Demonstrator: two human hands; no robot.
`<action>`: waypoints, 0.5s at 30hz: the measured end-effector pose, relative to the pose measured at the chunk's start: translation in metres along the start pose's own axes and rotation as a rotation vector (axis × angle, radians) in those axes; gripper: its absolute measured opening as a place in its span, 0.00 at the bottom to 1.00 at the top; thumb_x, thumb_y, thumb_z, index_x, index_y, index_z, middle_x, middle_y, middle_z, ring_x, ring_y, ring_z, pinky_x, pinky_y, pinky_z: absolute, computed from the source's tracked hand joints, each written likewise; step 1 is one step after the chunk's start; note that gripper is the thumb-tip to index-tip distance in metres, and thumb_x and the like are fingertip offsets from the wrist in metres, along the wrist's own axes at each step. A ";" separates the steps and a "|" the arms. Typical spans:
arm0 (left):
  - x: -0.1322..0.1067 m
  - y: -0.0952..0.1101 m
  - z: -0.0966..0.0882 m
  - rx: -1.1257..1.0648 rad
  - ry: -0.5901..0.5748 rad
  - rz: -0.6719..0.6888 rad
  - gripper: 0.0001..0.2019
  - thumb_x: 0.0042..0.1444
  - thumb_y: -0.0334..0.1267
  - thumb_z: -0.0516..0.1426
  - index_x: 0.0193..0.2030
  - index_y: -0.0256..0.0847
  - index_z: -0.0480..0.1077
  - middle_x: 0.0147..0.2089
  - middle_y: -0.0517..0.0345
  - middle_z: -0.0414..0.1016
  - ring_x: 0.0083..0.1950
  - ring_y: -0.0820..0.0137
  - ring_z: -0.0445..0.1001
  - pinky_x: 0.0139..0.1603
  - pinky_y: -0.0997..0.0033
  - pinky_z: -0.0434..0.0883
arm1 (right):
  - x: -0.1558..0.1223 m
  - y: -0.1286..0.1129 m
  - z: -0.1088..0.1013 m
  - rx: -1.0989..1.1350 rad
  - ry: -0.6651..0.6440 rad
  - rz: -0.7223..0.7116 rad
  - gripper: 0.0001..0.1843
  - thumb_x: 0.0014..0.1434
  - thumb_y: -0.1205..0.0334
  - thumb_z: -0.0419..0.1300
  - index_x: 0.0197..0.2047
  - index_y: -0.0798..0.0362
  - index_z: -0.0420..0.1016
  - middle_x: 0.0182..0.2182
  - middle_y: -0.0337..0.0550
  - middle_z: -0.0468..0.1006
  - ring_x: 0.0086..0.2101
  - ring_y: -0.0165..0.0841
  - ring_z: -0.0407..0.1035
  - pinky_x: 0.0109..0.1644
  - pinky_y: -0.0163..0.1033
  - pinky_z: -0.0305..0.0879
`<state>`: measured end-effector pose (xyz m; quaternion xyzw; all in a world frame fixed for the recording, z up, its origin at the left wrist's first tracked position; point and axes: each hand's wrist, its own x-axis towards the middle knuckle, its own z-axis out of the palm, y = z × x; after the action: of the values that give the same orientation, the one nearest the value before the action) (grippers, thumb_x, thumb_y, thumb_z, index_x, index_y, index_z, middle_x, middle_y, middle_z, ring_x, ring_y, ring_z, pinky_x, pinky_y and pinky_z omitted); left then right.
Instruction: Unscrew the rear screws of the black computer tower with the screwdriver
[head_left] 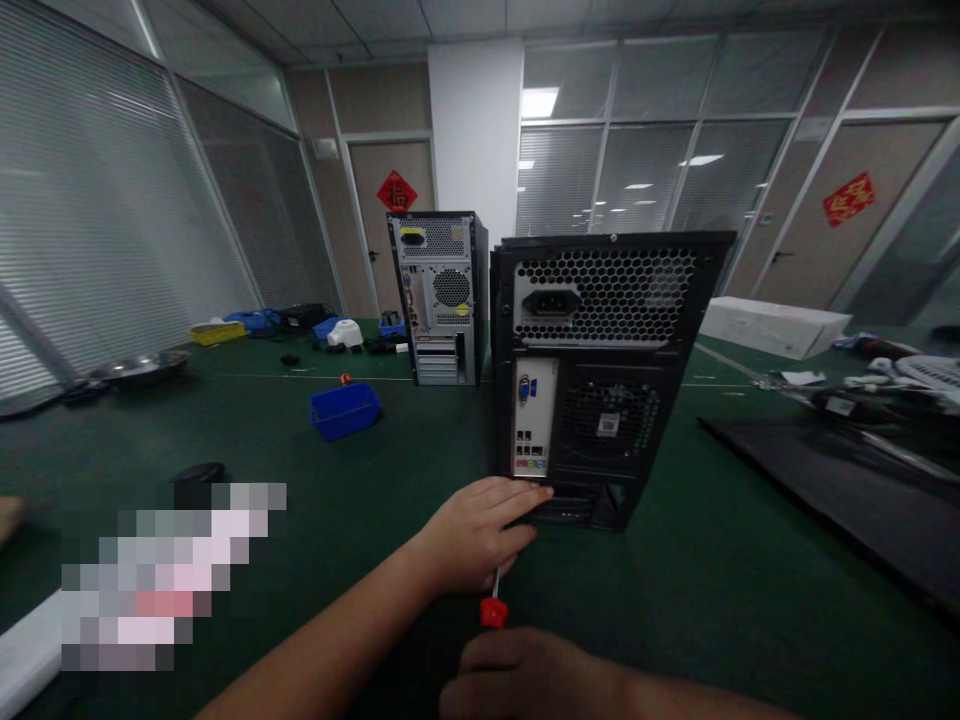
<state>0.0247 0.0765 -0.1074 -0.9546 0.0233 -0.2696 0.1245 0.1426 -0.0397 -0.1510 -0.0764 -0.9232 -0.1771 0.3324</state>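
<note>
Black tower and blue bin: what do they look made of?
Black tower: likely painted sheet metal, matte, judging by the punched honeycomb vents and thin folded edges. Blue bin: probably moulded plastic, given its even saturated colour and slight sheen.

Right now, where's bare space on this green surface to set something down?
Bare green lies between the blue bin and the black computer case, and right of that case before the dark panel. Crowded: far right edge, far left corner, and at the left hand.
</note>
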 end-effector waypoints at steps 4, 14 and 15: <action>0.000 0.001 0.000 0.003 0.012 0.005 0.09 0.58 0.30 0.57 0.44 0.38 0.76 0.70 0.48 0.68 0.66 0.61 0.69 0.66 0.59 0.69 | 0.009 -0.001 -0.013 -0.018 0.081 0.046 0.21 0.78 0.64 0.45 0.44 0.57 0.78 0.48 0.34 0.77 0.49 0.23 0.67 0.47 0.31 0.68; -0.003 0.000 0.002 -0.014 -0.039 -0.008 0.12 0.55 0.33 0.58 0.46 0.39 0.76 0.71 0.47 0.65 0.67 0.57 0.68 0.66 0.55 0.69 | -0.002 -0.001 -0.004 0.065 -0.005 0.079 0.12 0.77 0.63 0.47 0.49 0.57 0.70 0.32 0.36 0.74 0.39 0.25 0.69 0.42 0.32 0.65; -0.003 0.000 0.002 -0.012 -0.043 -0.010 0.13 0.55 0.33 0.58 0.47 0.38 0.76 0.72 0.47 0.65 0.67 0.57 0.68 0.66 0.55 0.69 | -0.006 -0.001 0.000 0.064 -0.097 0.064 0.08 0.75 0.62 0.53 0.51 0.56 0.70 0.32 0.35 0.74 0.40 0.26 0.69 0.41 0.32 0.64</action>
<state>0.0236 0.0775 -0.1105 -0.9610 0.0176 -0.2495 0.1177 0.1467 -0.0413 -0.1548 -0.1035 -0.9406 -0.1327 0.2948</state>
